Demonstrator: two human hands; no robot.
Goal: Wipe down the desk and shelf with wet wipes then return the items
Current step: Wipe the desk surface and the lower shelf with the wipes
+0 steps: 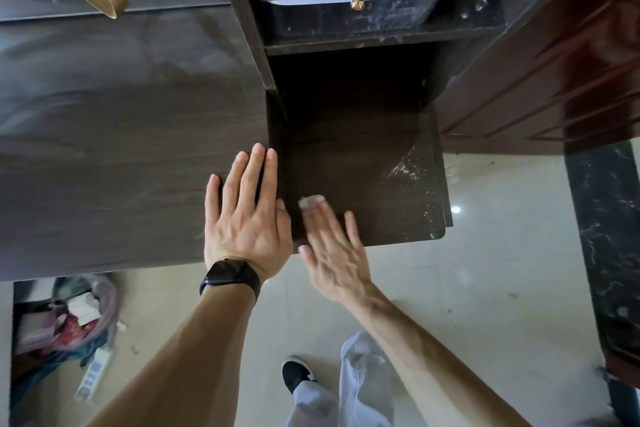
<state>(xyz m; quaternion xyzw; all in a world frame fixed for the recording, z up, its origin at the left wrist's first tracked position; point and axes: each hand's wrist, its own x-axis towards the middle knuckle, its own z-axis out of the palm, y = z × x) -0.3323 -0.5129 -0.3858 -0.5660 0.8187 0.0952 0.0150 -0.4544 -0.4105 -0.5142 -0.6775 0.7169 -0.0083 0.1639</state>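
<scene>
The left hand (246, 215) lies flat on the desk (114, 135), fingers together. The blurred right hand (332, 246) presses what seems a wipe (311, 200), mostly hidden under its fingers, onto the shelf (363, 177).

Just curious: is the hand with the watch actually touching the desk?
Touching. The head view shows the left hand lying flat, palm down, on the desk, no gap visible beneath it.

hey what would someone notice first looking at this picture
Two bare hands at centre: the left hand lies flat on the dark wooden desk, while the blurred right hand presses a white wet wipe on the lower dark shelf board. White dusty specks remain near its right edge.
</scene>
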